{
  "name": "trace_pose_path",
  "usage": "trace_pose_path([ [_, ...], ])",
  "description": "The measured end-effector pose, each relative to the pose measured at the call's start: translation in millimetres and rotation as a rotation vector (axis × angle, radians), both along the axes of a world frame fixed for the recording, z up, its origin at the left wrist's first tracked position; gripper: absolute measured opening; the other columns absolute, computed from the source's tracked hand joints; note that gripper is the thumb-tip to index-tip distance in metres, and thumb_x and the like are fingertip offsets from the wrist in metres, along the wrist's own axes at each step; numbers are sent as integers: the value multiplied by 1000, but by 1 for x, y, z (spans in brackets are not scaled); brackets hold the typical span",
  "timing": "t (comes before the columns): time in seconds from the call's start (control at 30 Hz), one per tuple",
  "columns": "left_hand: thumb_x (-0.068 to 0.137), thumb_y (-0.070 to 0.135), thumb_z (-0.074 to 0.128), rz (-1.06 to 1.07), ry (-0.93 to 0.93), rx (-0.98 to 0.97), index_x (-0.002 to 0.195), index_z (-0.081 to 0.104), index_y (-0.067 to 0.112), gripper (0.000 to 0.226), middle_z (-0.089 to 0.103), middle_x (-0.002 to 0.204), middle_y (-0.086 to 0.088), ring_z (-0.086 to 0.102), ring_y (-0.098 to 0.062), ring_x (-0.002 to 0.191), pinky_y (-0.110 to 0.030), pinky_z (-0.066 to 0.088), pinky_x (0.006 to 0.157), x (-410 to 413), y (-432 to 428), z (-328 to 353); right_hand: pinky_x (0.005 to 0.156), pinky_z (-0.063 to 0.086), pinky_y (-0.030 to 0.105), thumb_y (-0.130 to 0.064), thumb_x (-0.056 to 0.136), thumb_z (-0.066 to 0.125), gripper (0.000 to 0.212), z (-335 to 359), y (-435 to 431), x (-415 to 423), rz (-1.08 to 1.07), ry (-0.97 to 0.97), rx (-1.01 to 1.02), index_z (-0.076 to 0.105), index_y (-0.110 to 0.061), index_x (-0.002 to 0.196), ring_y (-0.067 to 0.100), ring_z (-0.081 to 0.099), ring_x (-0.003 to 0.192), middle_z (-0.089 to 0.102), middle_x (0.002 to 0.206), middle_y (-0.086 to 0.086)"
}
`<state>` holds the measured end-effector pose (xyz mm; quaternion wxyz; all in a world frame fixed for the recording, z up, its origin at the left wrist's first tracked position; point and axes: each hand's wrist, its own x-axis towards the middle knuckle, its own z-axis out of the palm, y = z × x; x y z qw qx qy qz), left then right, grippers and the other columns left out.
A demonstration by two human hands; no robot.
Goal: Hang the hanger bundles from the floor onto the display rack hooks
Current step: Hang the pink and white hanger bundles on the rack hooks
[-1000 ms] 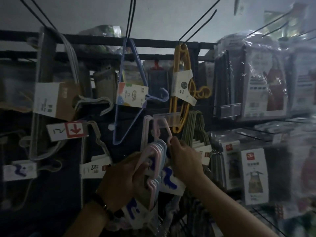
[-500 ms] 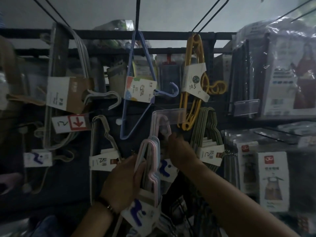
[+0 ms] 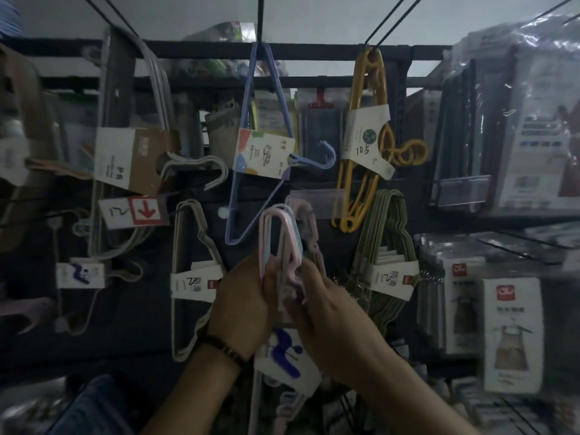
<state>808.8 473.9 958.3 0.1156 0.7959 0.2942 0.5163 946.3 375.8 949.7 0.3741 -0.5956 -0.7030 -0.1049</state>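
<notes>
Left hand (image 3: pixel 241 309) and right hand (image 3: pixel 332 318) both grip the pastel hanger bundle (image 3: pixel 279 237). Their fingers curl round its pink and blue wires from either side, in front of the middle of the display rack (image 3: pixel 201 53). Half a second ago only the left hand held it, while the right reached up to the pink hangers hanging behind. The right has since dropped to join the grip, and the bundle's top loop has risen — it now sits just below the clear price strip (image 3: pixel 314 196) at the rack's centre. The bundle looks lined up for its hook but is not yet hung. The hook itself is hard to make out in this dim, blurred view — it probably lies behind the strip. A blue hanger bundle (image 3: pixel 265 155) and a yellow hanger bundle (image 3: pixel 365 136) hang from the rack's top bar, above left and above right.
</notes>
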Motion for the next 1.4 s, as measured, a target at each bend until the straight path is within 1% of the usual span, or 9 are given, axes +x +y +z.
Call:
trace_pose_path([
  [0.27,100,61,40,-21,-41,-197,88,65,32,40,69,71,7,66,0,67,-15,47,54,10,-9,-22,70,59,46,-41,112,36,21,-18,9,14,-161,27,-20,37,-35,132,21,64,79,62,108,1],
  [0.37,99,63,46,-114,-42,-213,125,61,39,39,73,102,16,66,11,91,-9,53,74,12,-13,-29,72,60,46,-27,110,43,45,-17,15,29,-242,43,-51,28,-33,152,24,68,83,68,106,4],
  [0.43,103,49,53,-156,-48,-170,145,40,49,44,62,123,28,57,20,110,-2,47,86,12,-15,-36,73,59,46,-27,109,43,39,-16,18,38,-288,48,-19,33,-32,147,24,69,86,70,109,4],
  [0.6,105,40,52,-290,71,-20,159,7,58,72,16,164,36,21,9,152,-7,27,117,9,-18,-54,65,60,46,-34,110,40,27,-19,12,42,-298,-26,102,38,-33,137,24,70,80,67,112,-1],
  [0.73,108,34,53,-305,27,74,163,8,47,72,15,170,26,25,-3,156,-27,35,123,11,-18,-58,44,55,41,-31,109,44,24,-18,5,43,-272,-55,236,48,-25,132,18,62,57,65,104,0],
  [0.9,110,29,48,-247,1,148,165,9,40,69,17,171,22,30,-6,155,-30,38,121,19,-18,-46,45,54,38,-19,105,58,23,-6,10,48,-239,-72,292,52,-19,128,19,62,57,65,102,0],
  [1.13,110,28,49,-207,118,109,164,0,43,75,9,165,38,14,15,151,-3,19,117,20,-7,-50,56,56,45,-16,104,50,27,-13,41,58,-275,-58,176,42,-23,130,31,68,67,69,102,2],
  [1.27,110,29,47,-98,192,144,165,-2,38,75,15,170,21,16,4,154,-1,12,116,19,9,-41,47,31,32,-29,108,32,26,5,57,55,-385,-102,94,44,-27,131,17,56,58,56,93,-13],
  [1.4,106,32,41,-14,277,123,163,-12,39,78,33,163,8,30,-10,147,-19,35,114,24,18,-34,45,25,31,-31,110,32,13,16,63,47,-446,-91,51,39,-27,120,20,56,62,53,89,-7],
])
